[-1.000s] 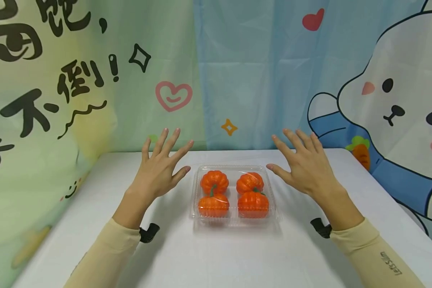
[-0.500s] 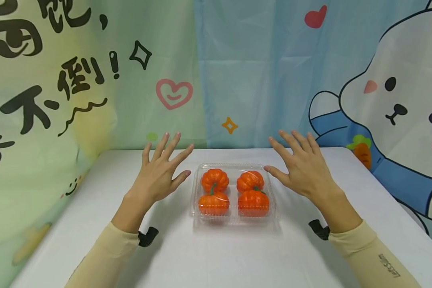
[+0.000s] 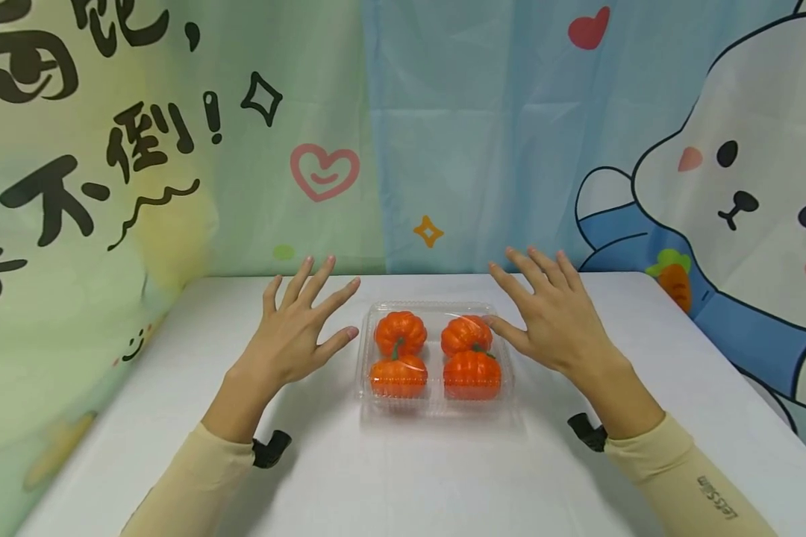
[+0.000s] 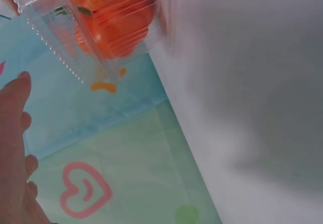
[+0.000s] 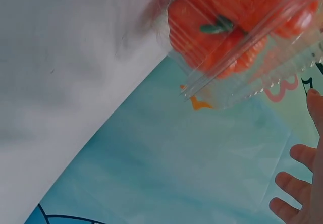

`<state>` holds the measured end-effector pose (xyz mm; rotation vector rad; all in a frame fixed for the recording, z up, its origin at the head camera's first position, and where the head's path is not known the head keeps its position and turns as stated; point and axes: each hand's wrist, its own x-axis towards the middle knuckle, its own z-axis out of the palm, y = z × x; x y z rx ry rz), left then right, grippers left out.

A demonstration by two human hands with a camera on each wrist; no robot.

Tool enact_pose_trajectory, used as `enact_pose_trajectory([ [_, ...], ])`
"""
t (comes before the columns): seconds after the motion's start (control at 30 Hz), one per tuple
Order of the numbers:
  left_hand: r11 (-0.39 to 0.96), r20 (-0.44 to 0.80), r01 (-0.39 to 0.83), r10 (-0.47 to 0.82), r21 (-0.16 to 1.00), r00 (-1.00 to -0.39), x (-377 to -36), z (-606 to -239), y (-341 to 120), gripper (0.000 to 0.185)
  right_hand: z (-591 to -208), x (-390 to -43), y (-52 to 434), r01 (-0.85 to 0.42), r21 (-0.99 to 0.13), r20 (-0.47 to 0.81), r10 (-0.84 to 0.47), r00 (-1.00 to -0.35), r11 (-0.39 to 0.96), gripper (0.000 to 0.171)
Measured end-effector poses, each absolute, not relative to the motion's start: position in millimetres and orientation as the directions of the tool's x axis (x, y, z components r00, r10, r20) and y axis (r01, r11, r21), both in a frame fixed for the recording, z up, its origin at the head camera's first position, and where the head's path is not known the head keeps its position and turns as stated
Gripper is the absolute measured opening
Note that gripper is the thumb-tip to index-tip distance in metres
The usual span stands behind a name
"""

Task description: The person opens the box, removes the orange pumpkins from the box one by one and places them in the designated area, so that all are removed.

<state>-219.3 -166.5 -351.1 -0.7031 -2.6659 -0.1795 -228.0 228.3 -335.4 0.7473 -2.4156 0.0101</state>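
A clear plastic clamshell box point(image 3: 436, 409) sits mid-table with several small orange pumpkins point(image 3: 400, 333) inside, two of them showing green stems. To its left my left hand point(image 3: 292, 335) is held above the table, fingers spread and straight, thumb toward the box. On the other side my right hand point(image 3: 556, 321) hovers with spread fingers; its thumb tip overlaps the box's right back corner in the head view. Neither hand holds anything. Both wrist views show the box's ridged side, with orange pumpkins point(image 4: 116, 30) behind the clear plastic.
The box stands on a white table point(image 3: 430, 485). A printed cloth backdrop point(image 3: 443, 134) hangs right behind the table's far edge, with a white cartoon bear point(image 3: 766, 261) at right. Black wrist cameras point(image 3: 272, 449) sit at the sleeve cuffs.
My right hand has moved left and slightly nearer, its thumb now overlapping the box's edge. The left hand has lowered a little in the view. The box and pumpkins have stayed put.
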Motion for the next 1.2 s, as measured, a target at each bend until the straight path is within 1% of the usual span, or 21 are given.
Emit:
enact_pose_trajectory([
  [0.27,0.857,0.371,0.513,0.462,0.047,-0.806,-215,-359,-169,0.066,-336,-225,222,-0.53,0.186,0.544,-0.536,-0.646,0.827,0.075],
  [0.53,0.828,0.379,0.548,0.472,0.118,-0.796,-213,-364,-172,0.062,-334,-225,212,-0.57,0.221,0.549,-0.584,-0.598,0.792,0.073],
  [0.77,0.826,0.361,0.541,0.461,0.158,-0.811,-212,-367,-173,0.061,-336,-223,206,-0.594,0.213,0.549,-0.598,-0.584,0.776,0.071],
  [1.03,0.83,0.335,0.529,0.455,0.177,-0.825,-213,-374,-176,0.059,-339,-222,199,-0.617,0.209,0.588,-0.602,-0.541,0.759,0.07],
  [1.2,0.823,0.328,0.528,0.449,0.211,-0.831,-212,-377,-175,0.056,-341,-221,196,-0.622,0.199,0.596,-0.597,-0.537,0.758,0.069],
])
